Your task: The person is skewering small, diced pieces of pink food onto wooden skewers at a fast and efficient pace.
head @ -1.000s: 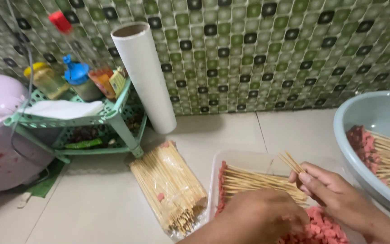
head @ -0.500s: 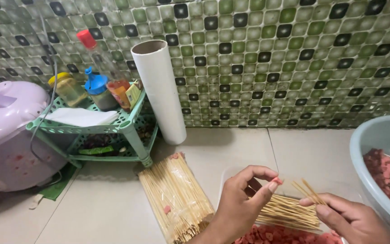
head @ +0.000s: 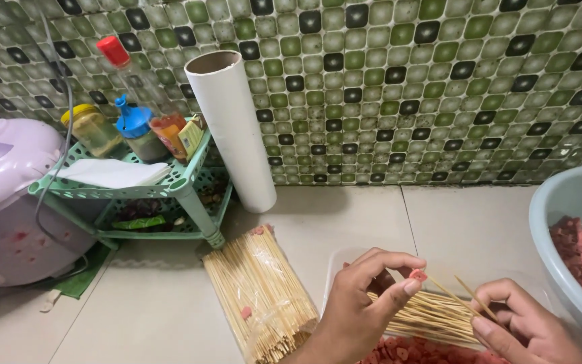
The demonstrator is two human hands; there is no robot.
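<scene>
A small pink meat piece (head: pixel 417 275) is pinched in the left hand (head: pixel 362 303) fingertips; a thin bamboo skewer (head: pixel 454 296) is gripped by the right hand (head: pixel 520 330); a clear-wrapped skewer bundle (head: pixel 259 293) lies left; a white tube (head: pixel 232 128) leans against the tiled wall.

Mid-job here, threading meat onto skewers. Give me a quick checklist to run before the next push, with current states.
1. Meat piece pinched at the left hand fingertips: ok.
2. Skewer held in the right hand, tip at the meat: ok.
3. Whether the tip has pierced the meat: cannot tell.
4. Raw meat supply in the tray below the hands: ok.
5. Spare skewer bundle on the counter at the left: ok.
6. Basin at the right with finished skewers, room left: ok.
</scene>
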